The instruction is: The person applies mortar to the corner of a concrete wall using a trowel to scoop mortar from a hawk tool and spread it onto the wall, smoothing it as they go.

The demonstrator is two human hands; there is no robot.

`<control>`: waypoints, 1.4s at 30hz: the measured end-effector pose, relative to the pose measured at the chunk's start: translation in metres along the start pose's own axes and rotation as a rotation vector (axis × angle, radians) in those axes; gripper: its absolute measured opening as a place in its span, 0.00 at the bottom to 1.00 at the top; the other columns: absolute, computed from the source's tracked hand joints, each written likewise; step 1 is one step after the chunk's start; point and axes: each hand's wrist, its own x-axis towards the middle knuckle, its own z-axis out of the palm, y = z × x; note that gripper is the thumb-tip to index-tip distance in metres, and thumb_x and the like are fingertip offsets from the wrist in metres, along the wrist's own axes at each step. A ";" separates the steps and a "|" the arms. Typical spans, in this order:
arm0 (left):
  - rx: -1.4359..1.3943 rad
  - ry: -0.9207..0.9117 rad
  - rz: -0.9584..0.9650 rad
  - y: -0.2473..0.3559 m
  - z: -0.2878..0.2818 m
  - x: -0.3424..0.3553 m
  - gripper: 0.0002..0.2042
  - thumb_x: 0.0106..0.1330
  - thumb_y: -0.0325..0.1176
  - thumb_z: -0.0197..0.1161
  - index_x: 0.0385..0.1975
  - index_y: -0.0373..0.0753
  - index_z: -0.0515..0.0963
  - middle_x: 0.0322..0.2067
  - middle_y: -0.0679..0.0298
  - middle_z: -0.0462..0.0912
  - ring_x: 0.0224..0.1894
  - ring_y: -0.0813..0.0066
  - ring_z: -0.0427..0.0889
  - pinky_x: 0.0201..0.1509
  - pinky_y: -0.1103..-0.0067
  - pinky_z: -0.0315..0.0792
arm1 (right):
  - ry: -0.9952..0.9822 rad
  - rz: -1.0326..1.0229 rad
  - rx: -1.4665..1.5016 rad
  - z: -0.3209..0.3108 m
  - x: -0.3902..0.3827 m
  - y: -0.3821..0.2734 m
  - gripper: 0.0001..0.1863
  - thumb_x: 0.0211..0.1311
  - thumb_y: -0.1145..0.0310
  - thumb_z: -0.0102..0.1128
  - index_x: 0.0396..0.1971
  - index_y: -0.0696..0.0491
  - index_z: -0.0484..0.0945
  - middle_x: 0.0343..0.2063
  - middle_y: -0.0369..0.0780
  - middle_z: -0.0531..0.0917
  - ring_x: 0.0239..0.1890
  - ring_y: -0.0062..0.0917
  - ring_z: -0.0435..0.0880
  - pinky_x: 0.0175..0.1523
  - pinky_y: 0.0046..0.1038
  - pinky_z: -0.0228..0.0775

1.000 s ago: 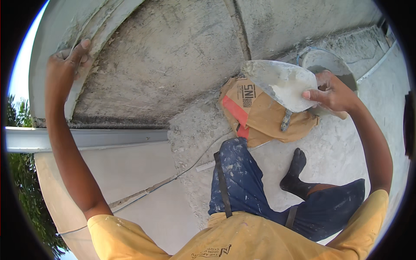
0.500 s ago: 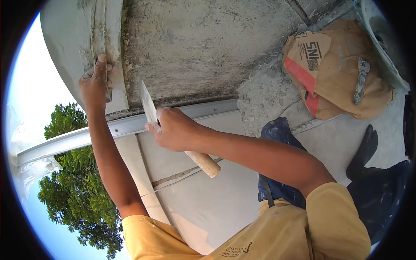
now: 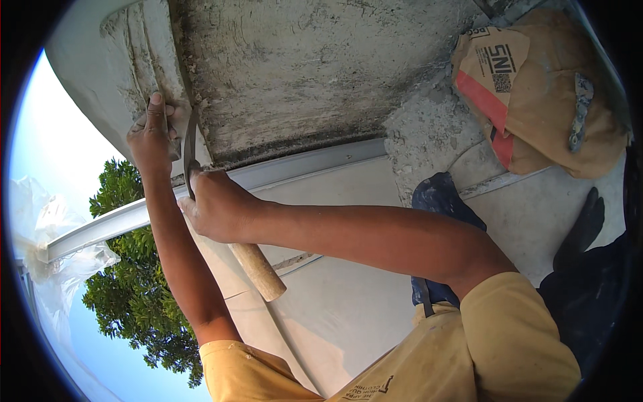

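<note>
My right hand (image 3: 218,208) is closed round a trowel with a pale wooden handle (image 3: 258,271). Its thin metal blade (image 3: 190,144), seen nearly edge-on, points up along the edge of a grey cement band (image 3: 144,47) and seems to touch it. Just left of the blade, my left hand (image 3: 153,137) is closed, thumb up, against the lower part of that band. A grey piece shows below its fingers, but too little of it is visible to name. Ridges of wet-looking mortar (image 3: 137,57) run down the band above the left hand.
A rough grey wall (image 3: 288,74) fills the upper middle, with a metal rail (image 3: 315,157) along its foot. A brown paper sack (image 3: 536,100) with a mortar-crusted tool (image 3: 580,110) on it lies at right. A tree (image 3: 134,295) and clear plastic sheeting (image 3: 60,288) are at left.
My right hand has moved left with the trowel, bringing the blade from over the wall to the band's edge. The left hand stays at the band; the whole view has shifted slightly.
</note>
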 end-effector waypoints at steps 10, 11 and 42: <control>-0.010 0.021 -0.023 -0.004 0.002 0.003 0.24 0.62 0.53 0.63 0.22 0.33 0.81 0.16 0.66 0.76 0.16 0.82 0.69 0.21 0.83 0.63 | 0.028 0.066 -0.047 -0.022 -0.007 -0.003 0.19 0.60 0.66 0.56 0.35 0.73 0.72 0.22 0.58 0.79 0.30 0.47 0.83 0.39 0.39 0.73; -0.036 0.005 0.007 -0.004 0.002 0.002 0.24 0.62 0.53 0.63 0.22 0.33 0.81 0.16 0.66 0.76 0.16 0.82 0.69 0.21 0.83 0.63 | 0.053 0.011 -0.031 -0.021 -0.004 -0.007 0.19 0.60 0.66 0.56 0.35 0.73 0.72 0.22 0.58 0.79 0.30 0.47 0.83 0.39 0.39 0.73; -0.008 0.002 0.001 -0.006 0.001 0.002 0.24 0.62 0.53 0.63 0.22 0.33 0.81 0.17 0.65 0.79 0.18 0.82 0.70 0.22 0.83 0.63 | 0.025 0.049 -0.097 -0.022 -0.011 0.064 0.14 0.57 0.67 0.59 0.27 0.66 0.75 0.21 0.55 0.79 0.26 0.43 0.82 0.34 0.38 0.71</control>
